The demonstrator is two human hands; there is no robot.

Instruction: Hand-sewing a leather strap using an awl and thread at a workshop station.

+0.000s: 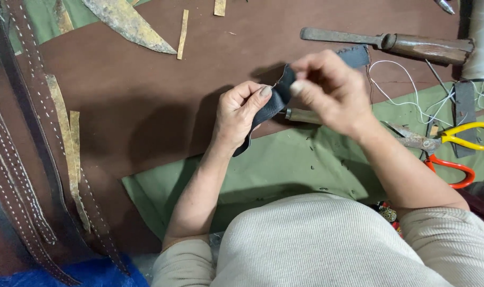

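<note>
Dark leather piece (271,106) above the desk's (146,90) middle, clamped in my left hand (239,114), my right hand (330,87) pinching its upper edge, wooden-handled knife (391,45) near the far right corner, scissors (455,141) by the right edge.

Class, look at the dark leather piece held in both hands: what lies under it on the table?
Under the dark leather piece a pale tool handle lies on the brown sheet. The right hand covers the tool's far end, so its kind is unclear.

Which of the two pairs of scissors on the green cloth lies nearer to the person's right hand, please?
The yellow-handled scissors lie nearer the right hand; the orange-handled scissors sit lower, beside the forearm, farther from the hand itself.
</note>
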